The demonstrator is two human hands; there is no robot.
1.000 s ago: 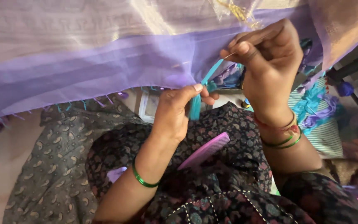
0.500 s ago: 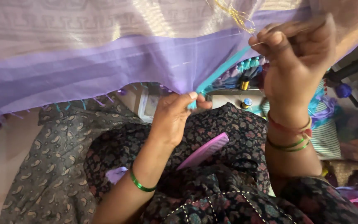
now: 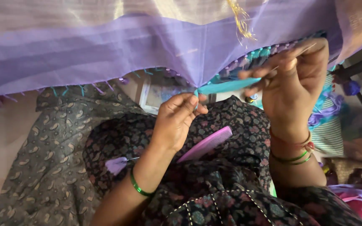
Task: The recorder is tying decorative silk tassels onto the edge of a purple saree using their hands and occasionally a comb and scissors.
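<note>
Nearest the camera, on the person's lap, a dark floral-print garment with white stitched trim [image 3: 231, 205] fills the lower frame. A flat pink plastic comb [image 3: 206, 143] lies slantwise on it, and a small lilac thread tassel [image 3: 116, 164] rests to its left.

Just beyond, the left hand [image 3: 177, 119], with a green bangle at the wrist, is closed in a pinch on the near end of a taut bundle of teal thread [image 3: 228, 86], right at the hem of a sheer lilac woven cloth [image 3: 105, 54].

Farther up and to the right, the right hand [image 3: 294, 83], wearing red and green bangles, has its fingers closed on the other end of the same teal bundle, so the thread stretches between the two hands, which sit apart.

Beyond them the lilac cloth hangs across the whole upper frame, its lower edge fringed with small teal and purple tassels. A loose tuft of golden thread [image 3: 240, 21] dangles near the top.
</note>
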